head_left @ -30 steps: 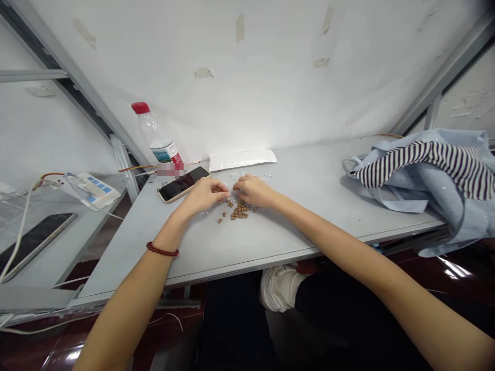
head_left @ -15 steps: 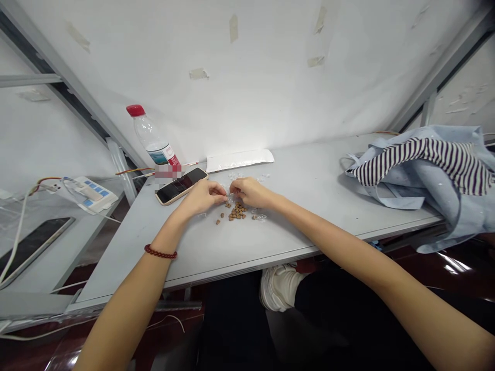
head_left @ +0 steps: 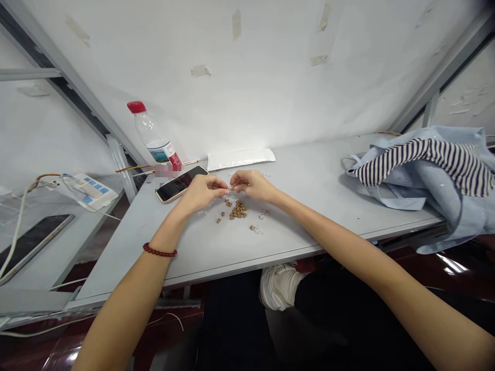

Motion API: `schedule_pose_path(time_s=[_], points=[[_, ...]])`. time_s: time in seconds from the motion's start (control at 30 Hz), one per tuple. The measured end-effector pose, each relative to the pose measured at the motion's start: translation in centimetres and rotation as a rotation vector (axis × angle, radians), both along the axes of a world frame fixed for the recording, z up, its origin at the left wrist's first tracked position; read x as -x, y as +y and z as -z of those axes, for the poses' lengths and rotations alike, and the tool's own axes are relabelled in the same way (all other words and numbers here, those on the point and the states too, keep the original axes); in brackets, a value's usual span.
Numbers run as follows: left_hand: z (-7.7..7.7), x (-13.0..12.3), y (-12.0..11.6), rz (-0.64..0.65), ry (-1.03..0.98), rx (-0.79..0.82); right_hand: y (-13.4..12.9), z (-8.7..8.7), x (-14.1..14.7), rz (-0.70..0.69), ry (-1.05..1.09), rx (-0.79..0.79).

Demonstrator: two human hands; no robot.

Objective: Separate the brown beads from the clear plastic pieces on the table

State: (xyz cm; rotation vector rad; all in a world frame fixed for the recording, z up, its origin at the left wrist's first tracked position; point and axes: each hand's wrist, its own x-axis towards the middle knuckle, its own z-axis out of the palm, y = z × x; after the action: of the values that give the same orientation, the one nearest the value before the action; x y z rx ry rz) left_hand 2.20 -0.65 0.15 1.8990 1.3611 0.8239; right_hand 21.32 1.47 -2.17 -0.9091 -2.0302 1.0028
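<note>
My left hand [head_left: 204,191] and my right hand [head_left: 253,184] meet fingertip to fingertip just above the table, both pinched closed. A tiny clear glass bottle [head_left: 231,188] shows between them, at my left fingertips. What my right fingers pinch is too small and covered to make out. Beneath lies a pile of small brown corks [head_left: 237,210], with a few strays to its left. A tiny corked glass bottle [head_left: 257,230] lies on its side at the near right of the pile. More clear little bottles [head_left: 262,217] are scattered around, some partly hidden by my hands.
The grey table [head_left: 309,206] carries a phone [head_left: 180,185] by my left wrist. A red-capped water bottle [head_left: 154,136] and a flat white packet [head_left: 242,159] are along the wall. Blue and striped cloth [head_left: 425,170] covers the right end. A power strip [head_left: 91,193] sits left.
Both hands have lifted slightly, away from the corks. The corked bottle at right now lies nearer the table's front edge, apart from the other glass pieces.
</note>
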Motion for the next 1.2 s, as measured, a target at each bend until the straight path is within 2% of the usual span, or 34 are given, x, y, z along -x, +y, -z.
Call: schedule_pose_path(time_s=[0.13,0.3,0.4,0.5,0.57,0.67,0.7,0.77,0.83,0.9,0.97,1.03,1.1,1.2], points=[[-0.3,-0.2,-0.2,0.011,-0.031,0.002,0.0,-0.2,-0.1,-0.035,0.038,0.061],[-0.5,-0.5,-0.8,0.049,-0.153,0.037,-0.4,-0.4,-0.7,-0.142,0.163,0.268],[-0.4,-0.7,-0.8,0.118,-0.271,0.064,-0.3,-0.2,-0.9,-0.225,0.257,0.361],[-0.6,-0.9,-0.8,0.196,-0.315,0.053,0.0,-0.6,-0.6,-0.304,0.298,0.372],[-1.0,-1.0,-1.5,0.182,-0.261,-0.025,-0.2,-1.7,-1.0,-0.326,0.242,0.336],[-1.5,-1.0,-4.9,0.075,-0.079,-0.263,-2.3,-3.8,-4.0,-0.240,0.003,0.185],[-1.4,-0.9,-6.4,0.094,-0.002,-0.346,-3.5,-4.3,-5.6,-0.136,-0.074,0.068],[-0.7,-0.6,-9.3,0.249,0.177,-0.473,-6.3,-4.3,-8.9,0.092,-0.227,-0.183],[0.8,-0.3,-10.9,0.330,0.318,-0.534,-8.9,-3.0,-11.4,0.182,-0.320,-0.332],[2.5,-0.3,-11.1,0.355,0.428,-0.518,-10.4,-0.8,-12.6,0.184,-0.370,-0.399],[3.7,-0.5,-10.2,0.354,0.468,-0.479,-10.6,1.5,-12.6,0.157,-0.428,-0.426],[4.3,-0.7,-9.1,0.355,0.484,-0.488,-10.0,3.1,-12.0,0.093,-0.534,-0.472],[4.3,-0.7,-8.4,0.358,0.511,-0.546,-9.5,3.5,-11.5,0.095,-0.616,-0.507],[4.4,-0.7,-8.4,0.352,0.543,-0.633,-9.3,3.2,-11.4,0.193,-0.689,-0.499]])
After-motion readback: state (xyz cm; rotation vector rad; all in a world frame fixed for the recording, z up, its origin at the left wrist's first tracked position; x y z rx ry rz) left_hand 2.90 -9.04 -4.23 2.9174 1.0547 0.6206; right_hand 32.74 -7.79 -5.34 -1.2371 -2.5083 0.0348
